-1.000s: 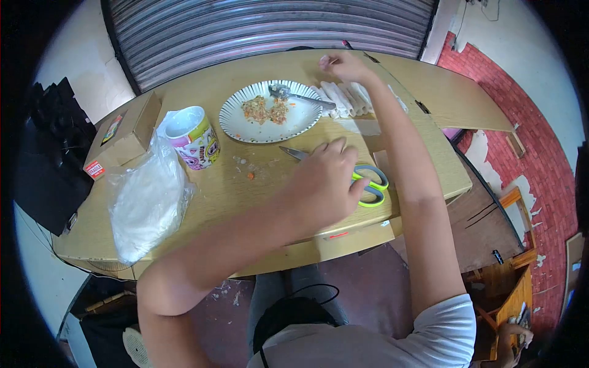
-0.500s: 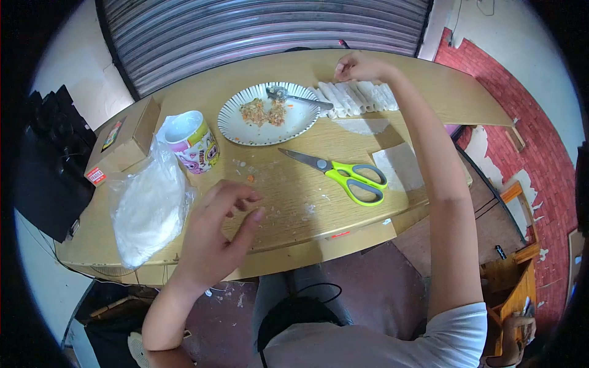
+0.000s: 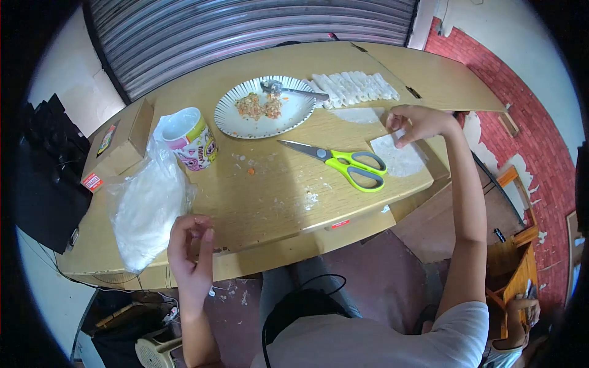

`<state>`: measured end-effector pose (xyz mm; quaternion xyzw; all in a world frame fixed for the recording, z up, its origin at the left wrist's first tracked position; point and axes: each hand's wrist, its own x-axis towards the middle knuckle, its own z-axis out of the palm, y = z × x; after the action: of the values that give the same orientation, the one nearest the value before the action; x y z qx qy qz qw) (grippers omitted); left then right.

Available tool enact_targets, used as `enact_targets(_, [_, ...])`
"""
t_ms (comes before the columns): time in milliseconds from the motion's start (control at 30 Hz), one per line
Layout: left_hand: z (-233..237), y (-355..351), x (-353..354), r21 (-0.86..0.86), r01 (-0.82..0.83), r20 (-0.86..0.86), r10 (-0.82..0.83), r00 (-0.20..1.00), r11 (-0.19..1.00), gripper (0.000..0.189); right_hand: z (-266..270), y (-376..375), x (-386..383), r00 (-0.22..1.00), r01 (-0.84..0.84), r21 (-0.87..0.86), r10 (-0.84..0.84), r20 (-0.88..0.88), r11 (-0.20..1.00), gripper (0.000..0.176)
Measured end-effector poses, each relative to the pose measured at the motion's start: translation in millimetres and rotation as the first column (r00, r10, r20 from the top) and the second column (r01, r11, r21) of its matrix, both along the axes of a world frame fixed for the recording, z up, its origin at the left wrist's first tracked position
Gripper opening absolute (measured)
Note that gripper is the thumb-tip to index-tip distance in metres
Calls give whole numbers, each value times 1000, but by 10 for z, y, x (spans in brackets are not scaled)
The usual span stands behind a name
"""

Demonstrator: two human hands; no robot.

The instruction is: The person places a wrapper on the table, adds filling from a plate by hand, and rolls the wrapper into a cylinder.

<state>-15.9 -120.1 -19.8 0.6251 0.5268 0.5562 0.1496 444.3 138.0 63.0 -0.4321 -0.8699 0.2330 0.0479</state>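
Note:
My right hand point(image 3: 417, 124) is at the right of the table, its thumb and fingers closed on the upper edge of thin white spring roll wrappers point(image 3: 402, 161). Left of these lie scissors point(image 3: 356, 165) with green and grey handles. My left hand point(image 3: 191, 248) hovers at the front edge beside a plastic bag of white material point(image 3: 147, 211), its fingers loosely bent and apart, holding nothing. A row of rolled spring rolls point(image 3: 356, 88) lies at the back, with a flat wrapper piece point(image 3: 359, 115) before it. The fluted plate point(image 3: 230, 122) bears chopped filling point(image 3: 257, 107) and a spoon point(image 3: 297, 92).
A colourful printed cup point(image 3: 199, 150) stands behind the bag, near a cardboard box point(image 3: 119, 141). Crumbs and an orange bit point(image 3: 251, 171) dot the wooden table point(image 3: 257, 208). Behind it is a corrugated shutter point(image 3: 257, 30). At lower right another person's hand point(image 3: 524, 310) shows.
My right hand has come from the row of spring rolls toward me, down to the flat wrappers. My left hand has drawn back leftward to the front edge. The view has shifted slightly.

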Motion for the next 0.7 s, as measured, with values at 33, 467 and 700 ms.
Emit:
enact_targets(33, [-39, 24, -14, -35, 25, 104, -21, 994, 999, 21, -64, -22, 56, 998, 32, -39, -34, -55, 999, 39])
enact_targets(467, [296, 392, -96, 199, 100, -87, -84, 993, 975, 41, 199, -795, -1293, 805, 148, 509, 196, -560, 848, 16])
enact_targets(700, [343, 490, 101, -3, 267, -69, -266, 961, 964, 61, -274, -910, -2144, 749, -294, -173, 114, -653, 940, 18])
